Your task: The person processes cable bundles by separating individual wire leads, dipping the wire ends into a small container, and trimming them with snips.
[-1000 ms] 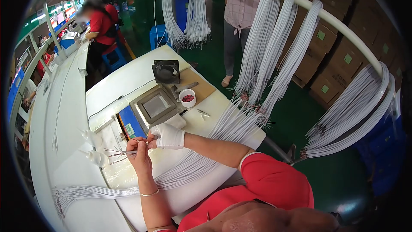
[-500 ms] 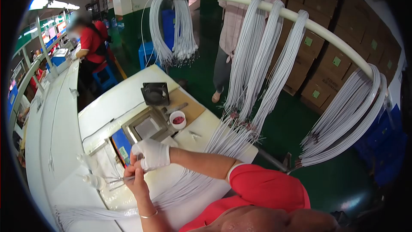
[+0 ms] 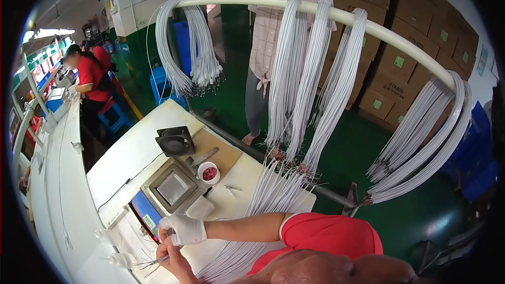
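My left hand [image 3: 175,261] is closed around a few thin wires [image 3: 150,261], whose loose ends fan out to the left. My right hand [image 3: 183,229], in a white glove, has its fingers pinched together just above the left fingertips. Whatever sits between the right fingers is too small and hidden to make out. Under my forearm a bundle of white wires [image 3: 234,257] lies across the worktable. Beyond my hands are a blue box [image 3: 145,209] and a square metal device [image 3: 172,188] with a pale plate.
A white tub of red bits [image 3: 209,173], a black fan [image 3: 175,141], small snips [image 3: 232,189] and a white bottle [image 3: 122,260] stand around the table. Wire bundles [image 3: 286,73] hang from a curved rail [image 3: 386,25]. One person stands behind it; others in red sit left.
My view has shifted, and both hands sit lower in it. The left hand has turned, with its wires still in the fingers. The right hand remains pinched close by.
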Action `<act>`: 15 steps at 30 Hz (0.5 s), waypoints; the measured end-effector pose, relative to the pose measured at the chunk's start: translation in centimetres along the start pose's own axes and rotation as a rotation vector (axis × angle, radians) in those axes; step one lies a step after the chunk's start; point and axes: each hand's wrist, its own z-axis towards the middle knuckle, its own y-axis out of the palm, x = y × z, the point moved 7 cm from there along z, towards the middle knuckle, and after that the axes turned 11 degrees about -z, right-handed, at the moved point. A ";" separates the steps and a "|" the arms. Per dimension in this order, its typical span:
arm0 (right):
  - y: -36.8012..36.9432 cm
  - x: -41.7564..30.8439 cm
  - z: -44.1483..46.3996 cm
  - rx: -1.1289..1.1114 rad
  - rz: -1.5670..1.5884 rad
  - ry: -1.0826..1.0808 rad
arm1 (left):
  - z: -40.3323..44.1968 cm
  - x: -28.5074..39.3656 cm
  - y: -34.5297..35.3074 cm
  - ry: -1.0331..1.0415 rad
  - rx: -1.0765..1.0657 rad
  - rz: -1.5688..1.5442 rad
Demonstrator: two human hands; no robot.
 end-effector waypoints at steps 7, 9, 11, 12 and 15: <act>0.3 -0.3 -0.3 0.100 -0.157 -0.104 | 0.0 0.5 1.4 0.045 0.056 0.031; 0.1 -1.0 -0.5 0.129 -0.202 -0.140 | 0.0 0.8 2.0 0.013 0.032 0.040; 0.0 -1.1 -0.5 0.130 -0.190 -0.120 | -0.1 0.9 1.8 -0.003 0.022 0.048; 0.0 -1.2 -0.5 0.131 -0.183 -0.111 | -0.1 0.7 1.2 -0.007 0.012 0.050; 0.0 -1.0 -0.4 0.120 -0.210 -0.146 | 0.0 0.3 0.6 -0.019 -0.011 0.057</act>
